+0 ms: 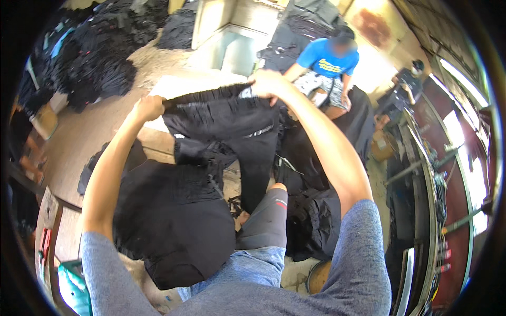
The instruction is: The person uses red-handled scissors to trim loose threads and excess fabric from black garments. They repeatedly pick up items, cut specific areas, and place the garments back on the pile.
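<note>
floor (pixel 79 137) behind; black trousers (pixel 219 118), legs (pixel 255 171) downward

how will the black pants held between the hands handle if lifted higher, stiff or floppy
Likely floppy: the black pants hang in creases, one leg drooping down. The gathered waistband probably stretches when pulled.

Pale brown floor (pixel 76 134), large heap of black garments (pixel 100 68) on it, smaller dark pile (pixel 179 29) nearby
</note>
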`<move>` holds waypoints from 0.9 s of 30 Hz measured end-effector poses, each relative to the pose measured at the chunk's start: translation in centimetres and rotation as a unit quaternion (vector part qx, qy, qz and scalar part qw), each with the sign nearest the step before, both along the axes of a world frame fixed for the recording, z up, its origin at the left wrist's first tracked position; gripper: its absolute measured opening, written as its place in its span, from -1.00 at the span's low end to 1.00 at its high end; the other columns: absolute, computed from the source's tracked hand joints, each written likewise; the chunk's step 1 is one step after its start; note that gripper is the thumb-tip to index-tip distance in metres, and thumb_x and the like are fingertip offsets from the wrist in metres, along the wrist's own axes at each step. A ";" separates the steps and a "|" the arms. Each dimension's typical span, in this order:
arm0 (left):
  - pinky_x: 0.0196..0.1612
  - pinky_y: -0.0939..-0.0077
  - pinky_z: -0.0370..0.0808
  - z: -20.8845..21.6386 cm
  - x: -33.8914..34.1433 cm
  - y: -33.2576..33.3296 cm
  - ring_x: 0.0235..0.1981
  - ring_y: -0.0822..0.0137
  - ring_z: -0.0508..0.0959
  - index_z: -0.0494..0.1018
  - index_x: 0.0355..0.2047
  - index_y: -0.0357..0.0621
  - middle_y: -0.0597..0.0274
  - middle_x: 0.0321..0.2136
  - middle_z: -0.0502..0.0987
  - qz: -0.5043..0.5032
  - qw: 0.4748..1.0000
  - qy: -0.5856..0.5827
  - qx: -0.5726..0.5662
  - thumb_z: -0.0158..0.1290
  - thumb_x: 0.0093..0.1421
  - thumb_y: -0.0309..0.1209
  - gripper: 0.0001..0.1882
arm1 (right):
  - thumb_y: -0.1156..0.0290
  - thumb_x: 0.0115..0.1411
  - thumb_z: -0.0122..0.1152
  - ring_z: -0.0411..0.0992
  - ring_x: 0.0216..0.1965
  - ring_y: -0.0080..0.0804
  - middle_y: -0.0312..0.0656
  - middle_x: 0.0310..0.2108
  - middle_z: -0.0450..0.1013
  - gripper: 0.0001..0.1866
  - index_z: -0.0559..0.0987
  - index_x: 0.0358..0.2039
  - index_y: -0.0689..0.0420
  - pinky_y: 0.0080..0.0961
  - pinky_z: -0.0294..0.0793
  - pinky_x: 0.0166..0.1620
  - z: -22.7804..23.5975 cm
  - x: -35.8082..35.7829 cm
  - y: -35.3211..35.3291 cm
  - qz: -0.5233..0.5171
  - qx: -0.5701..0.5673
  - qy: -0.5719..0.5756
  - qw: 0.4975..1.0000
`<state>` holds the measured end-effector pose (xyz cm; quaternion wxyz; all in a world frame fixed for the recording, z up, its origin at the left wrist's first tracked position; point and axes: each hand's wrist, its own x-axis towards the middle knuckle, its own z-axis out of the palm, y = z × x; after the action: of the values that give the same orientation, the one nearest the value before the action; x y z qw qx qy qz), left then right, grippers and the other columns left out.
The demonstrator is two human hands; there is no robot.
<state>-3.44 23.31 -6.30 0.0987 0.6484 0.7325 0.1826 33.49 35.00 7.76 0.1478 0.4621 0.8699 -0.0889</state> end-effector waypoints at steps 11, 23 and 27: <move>0.03 0.38 0.65 5.4 -20.3 -5.5 -0.16 0.21 0.78 0.81 0.07 0.10 0.03 -0.14 0.82 0.347 0.767 -0.289 0.455 0.04 0.15 -0.57 -0.45 | 0.29 0.29 0.24 0.72 0.08 0.06 0.00 0.02 0.74 -0.56 0.76 0.17 -0.22 0.01 0.69 0.17 3.5 -28.5 -2.5 0.142 0.368 0.364 0.844; 0.22 0.32 0.59 -12.4 -28.9 -26.5 0.04 0.20 0.73 0.70 0.18 -0.29 -0.02 0.10 0.75 0.342 0.845 -0.057 0.407 0.06 0.17 -0.60 -0.45 | 0.04 0.10 0.63 0.58 0.18 0.13 0.17 0.12 0.61 -0.17 0.56 0.30 0.19 0.04 0.60 0.21 -18.8 -27.2 -11.2 0.287 -0.138 0.356 0.879; 0.32 0.19 0.55 -23.7 -30.1 -36.0 0.15 0.11 0.70 0.54 0.32 -0.41 -0.10 0.12 0.72 0.333 0.930 -0.149 0.047 0.11 0.24 -0.53 -0.40 | -0.09 0.38 0.42 0.42 0.37 0.28 0.15 0.41 0.41 -0.29 0.54 0.35 0.13 0.11 0.44 0.40 -26.7 -14.3 -20.0 0.182 0.026 0.460 0.869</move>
<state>-33.58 -12.71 -29.99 0.1098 0.3360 0.8738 0.3339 19.23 15.02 -18.94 -0.2673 0.2061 0.9102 -0.2399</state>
